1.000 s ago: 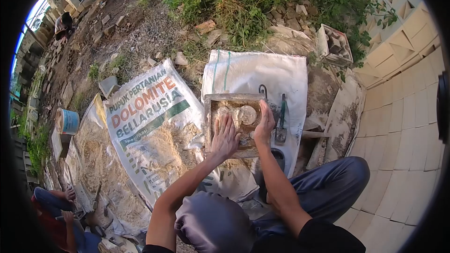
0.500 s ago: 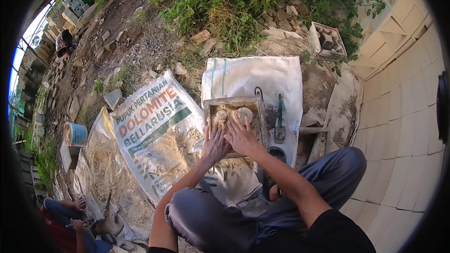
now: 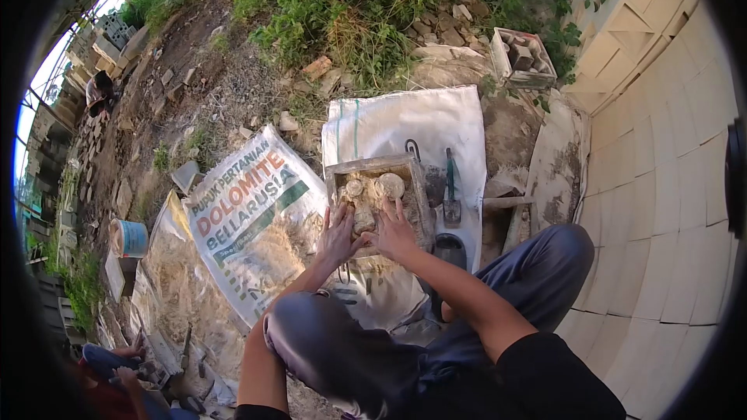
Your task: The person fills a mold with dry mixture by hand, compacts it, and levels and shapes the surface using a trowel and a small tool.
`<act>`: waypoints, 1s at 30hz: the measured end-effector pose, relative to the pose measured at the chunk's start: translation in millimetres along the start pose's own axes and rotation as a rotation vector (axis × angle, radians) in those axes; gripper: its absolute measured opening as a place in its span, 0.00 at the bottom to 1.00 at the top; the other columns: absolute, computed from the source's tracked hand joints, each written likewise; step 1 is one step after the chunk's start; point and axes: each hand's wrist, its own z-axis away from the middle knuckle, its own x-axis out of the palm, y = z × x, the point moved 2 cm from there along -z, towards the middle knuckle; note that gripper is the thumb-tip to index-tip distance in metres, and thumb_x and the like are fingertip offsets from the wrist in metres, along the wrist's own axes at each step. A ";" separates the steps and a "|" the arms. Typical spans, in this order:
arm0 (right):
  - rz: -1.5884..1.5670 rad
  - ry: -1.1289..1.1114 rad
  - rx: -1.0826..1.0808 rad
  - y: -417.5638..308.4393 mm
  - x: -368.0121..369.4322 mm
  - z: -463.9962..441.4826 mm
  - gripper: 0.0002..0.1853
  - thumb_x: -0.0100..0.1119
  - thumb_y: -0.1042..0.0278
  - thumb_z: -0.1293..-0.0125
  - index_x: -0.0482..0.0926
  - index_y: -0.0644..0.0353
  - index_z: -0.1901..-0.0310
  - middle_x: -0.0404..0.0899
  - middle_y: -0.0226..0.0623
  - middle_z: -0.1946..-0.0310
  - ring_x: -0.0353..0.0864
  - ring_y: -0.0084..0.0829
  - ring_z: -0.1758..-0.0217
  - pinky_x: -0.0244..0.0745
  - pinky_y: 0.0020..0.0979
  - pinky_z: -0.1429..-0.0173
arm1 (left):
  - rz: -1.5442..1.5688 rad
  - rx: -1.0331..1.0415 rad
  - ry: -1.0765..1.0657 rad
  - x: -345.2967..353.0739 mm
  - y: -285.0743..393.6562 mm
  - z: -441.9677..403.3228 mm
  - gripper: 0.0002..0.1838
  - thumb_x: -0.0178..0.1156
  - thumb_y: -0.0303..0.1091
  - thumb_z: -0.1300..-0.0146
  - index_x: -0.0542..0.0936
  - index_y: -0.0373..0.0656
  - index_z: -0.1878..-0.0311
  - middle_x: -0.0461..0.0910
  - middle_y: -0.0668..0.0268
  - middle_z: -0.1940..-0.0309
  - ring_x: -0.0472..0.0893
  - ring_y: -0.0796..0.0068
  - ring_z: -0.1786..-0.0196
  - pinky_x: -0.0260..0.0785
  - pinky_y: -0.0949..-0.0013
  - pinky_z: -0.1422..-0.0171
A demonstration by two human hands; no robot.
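A square wooden frame (image 3: 420,187) lies on a white sack (image 3: 443,117), with pale, crumbly material and two round raised shapes inside. My left hand (image 3: 338,236) rests on the frame's lower left part, fingers spread. Beside it, my right hand (image 3: 396,235) lies over the lower middle, its fingers apart and reaching near the larger round shape (image 3: 391,186). The thumbs come close together. Neither hand grips anything visible. To the right of the frame lies a trowel with a green handle (image 3: 450,175). A dark hooked tool (image 3: 412,148) shows behind the frame's far edge.
A printed sack (image 3: 249,187) with pale powder lies at the left, a bucket (image 3: 129,238) farther left. A box of rubble (image 3: 524,58) stands at the upper right, by stacked pale blocks (image 3: 646,187). A co-worker (image 3: 117,377) sits lower left; another person (image 3: 99,93) is far off.
My right hand has left the frame's right side and come over the material beside my left hand. Both have since drawn slightly back toward the near edge. The camera view has shifted.
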 end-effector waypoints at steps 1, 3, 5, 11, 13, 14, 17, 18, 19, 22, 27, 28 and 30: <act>-0.058 0.111 -0.022 1.5 3.4 -2.4 0.44 0.32 0.30 0.31 0.57 0.62 0.28 0.58 0.40 0.28 0.35 0.43 0.19 0.25 0.50 0.20 | 0.027 0.026 -0.004 -3.2 -1.8 -1.1 0.40 0.48 0.57 0.32 0.61 0.28 0.32 0.63 0.49 0.30 0.47 0.59 0.21 0.21 0.47 0.20; -0.112 0.225 -0.046 1.0 12.8 0.5 0.44 0.34 0.31 0.31 0.61 0.66 0.30 0.63 0.43 0.30 0.38 0.44 0.20 0.27 0.52 0.20 | 0.066 0.072 0.005 -5.9 1.1 1.0 0.40 0.49 0.57 0.32 0.60 0.26 0.33 0.62 0.45 0.31 0.45 0.56 0.21 0.23 0.45 0.20; -0.373 0.424 0.044 -3.8 27.8 8.1 0.45 0.34 0.28 0.33 0.56 0.58 0.27 0.54 0.42 0.26 0.34 0.47 0.20 0.22 0.48 0.19 | -0.024 0.065 0.028 -0.8 10.5 17.8 0.42 0.48 0.59 0.32 0.62 0.26 0.33 0.62 0.47 0.31 0.46 0.56 0.21 0.24 0.47 0.20; -0.096 0.066 -0.071 -10.0 9.8 24.5 0.39 0.39 0.37 0.30 0.66 0.68 0.33 0.58 0.40 0.28 0.40 0.44 0.20 0.32 0.50 0.21 | -0.047 0.154 -0.011 -0.5 16.8 47.2 0.47 0.49 0.65 0.36 0.64 0.23 0.35 0.64 0.46 0.32 0.50 0.54 0.22 0.35 0.48 0.20; -0.033 0.031 -0.094 -3.3 -7.0 26.9 0.36 0.40 0.42 0.29 0.68 0.69 0.35 0.59 0.43 0.28 0.43 0.44 0.21 0.36 0.48 0.21 | -0.021 0.098 0.025 -3.1 17.9 39.9 0.46 0.50 0.65 0.36 0.64 0.24 0.35 0.64 0.47 0.32 0.50 0.54 0.22 0.35 0.48 0.20; 0.001 0.012 -0.114 -1.0 -14.0 23.9 0.34 0.41 0.45 0.28 0.69 0.69 0.36 0.59 0.44 0.28 0.44 0.45 0.21 0.38 0.48 0.21 | 0.014 0.037 0.045 -4.6 16.5 37.1 0.46 0.50 0.64 0.36 0.64 0.26 0.34 0.63 0.47 0.31 0.50 0.54 0.22 0.36 0.49 0.20; -0.331 0.084 -0.088 7.4 -19.7 9.8 0.28 0.43 0.57 0.29 0.67 0.70 0.35 0.58 0.50 0.29 0.53 0.47 0.24 0.47 0.46 0.23 | -0.043 0.196 0.179 -12.2 18.8 35.7 0.43 0.47 0.63 0.34 0.64 0.29 0.33 0.58 0.47 0.28 0.49 0.55 0.22 0.37 0.50 0.20; -0.327 0.083 -0.087 6.1 -11.8 6.6 0.28 0.43 0.57 0.29 0.67 0.70 0.35 0.58 0.50 0.29 0.53 0.47 0.24 0.47 0.46 0.23 | -0.040 0.196 0.182 -4.2 17.1 30.6 0.43 0.47 0.63 0.34 0.64 0.29 0.33 0.58 0.47 0.28 0.49 0.55 0.22 0.37 0.50 0.20; -0.322 0.288 -0.029 7.8 -3.9 6.7 0.28 0.43 0.58 0.29 0.66 0.69 0.34 0.59 0.52 0.29 0.55 0.47 0.25 0.50 0.46 0.24 | -0.023 0.264 0.183 7.5 18.6 20.4 0.42 0.46 0.61 0.32 0.63 0.30 0.32 0.56 0.48 0.27 0.48 0.56 0.21 0.37 0.51 0.20; -0.327 0.567 0.039 23.8 11.1 -2.8 0.29 0.44 0.58 0.29 0.62 0.68 0.32 0.60 0.51 0.30 0.55 0.46 0.25 0.51 0.46 0.25 | -0.018 0.383 0.146 14.7 23.3 -15.3 0.38 0.42 0.56 0.29 0.59 0.32 0.29 0.51 0.53 0.24 0.46 0.57 0.21 0.37 0.54 0.19; -0.102 0.388 -0.177 38.7 -1.1 2.8 0.32 0.39 0.50 0.27 0.61 0.65 0.30 0.56 0.36 0.26 0.46 0.38 0.21 0.41 0.47 0.22 | -0.032 0.038 0.207 3.2 15.5 -36.5 0.38 0.39 0.56 0.28 0.57 0.33 0.27 0.49 0.55 0.23 0.42 0.61 0.20 0.28 0.52 0.19; -0.102 0.381 -0.172 36.2 -1.7 -2.0 0.32 0.39 0.50 0.27 0.61 0.65 0.30 0.56 0.36 0.26 0.46 0.38 0.21 0.41 0.47 0.22 | -0.146 -0.129 0.198 3.8 5.1 -35.9 0.39 0.39 0.57 0.28 0.56 0.33 0.27 0.49 0.54 0.23 0.42 0.62 0.20 0.26 0.51 0.19; 0.145 0.373 -0.145 25.4 2.1 -8.6 0.35 0.36 0.44 0.27 0.61 0.64 0.29 0.57 0.35 0.26 0.41 0.35 0.20 0.34 0.46 0.20 | -0.126 -0.068 0.131 8.0 -5.1 -29.6 0.42 0.39 0.61 0.30 0.55 0.32 0.27 0.49 0.54 0.23 0.41 0.63 0.20 0.23 0.50 0.19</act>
